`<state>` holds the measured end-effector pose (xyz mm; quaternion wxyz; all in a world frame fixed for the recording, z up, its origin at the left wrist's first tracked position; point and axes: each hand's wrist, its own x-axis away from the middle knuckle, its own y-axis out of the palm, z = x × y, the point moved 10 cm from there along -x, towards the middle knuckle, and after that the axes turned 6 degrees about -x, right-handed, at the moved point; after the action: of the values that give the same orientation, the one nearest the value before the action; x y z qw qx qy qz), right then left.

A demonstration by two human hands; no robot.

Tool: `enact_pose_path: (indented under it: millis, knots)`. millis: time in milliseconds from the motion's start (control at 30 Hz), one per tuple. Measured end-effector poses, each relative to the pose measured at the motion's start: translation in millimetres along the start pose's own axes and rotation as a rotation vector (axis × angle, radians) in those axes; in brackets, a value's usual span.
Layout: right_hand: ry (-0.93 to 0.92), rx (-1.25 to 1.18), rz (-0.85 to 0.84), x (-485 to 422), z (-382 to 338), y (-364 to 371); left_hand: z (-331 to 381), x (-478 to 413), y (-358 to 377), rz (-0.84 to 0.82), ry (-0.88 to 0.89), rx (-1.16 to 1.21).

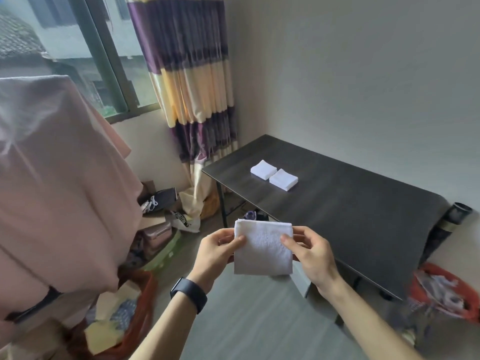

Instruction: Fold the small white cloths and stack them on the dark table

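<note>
Both hands, left [219,249] and right [310,252], pinch a folded cloth [263,249] | two folded cloths [274,175] far on bench [350,203]

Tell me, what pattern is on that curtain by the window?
Curtain: broad purple and cream-yellow horizontal stripes, clearest in the head view.

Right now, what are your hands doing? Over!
Left hand and right hand pinch held cloth, off the dark table. Far folded cloth and near folded cloth side by side on it. Nothing blocking.

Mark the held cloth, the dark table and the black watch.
held cloth [263,252]: head view, middle of its front face.
dark table [350,203]: head view, bare tabletop.
black watch [188,294]: head view, its strap.
</note>
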<state>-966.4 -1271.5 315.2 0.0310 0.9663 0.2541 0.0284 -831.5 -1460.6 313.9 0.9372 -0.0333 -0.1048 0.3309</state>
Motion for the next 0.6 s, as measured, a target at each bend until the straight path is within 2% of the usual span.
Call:
enact_pose_path:
  millis: [267,600]
  knots:
    - [0.013,0.035,0.127,-176.1,33.6,52.1,3.9,-207.1,-20.4,-0.131,-0.016,0.015]
    - [0.17,0.062,0.242,-363.4,100.4,64.2,-35.3,-430.7,7.3,-0.275,-0.212,-0.063]
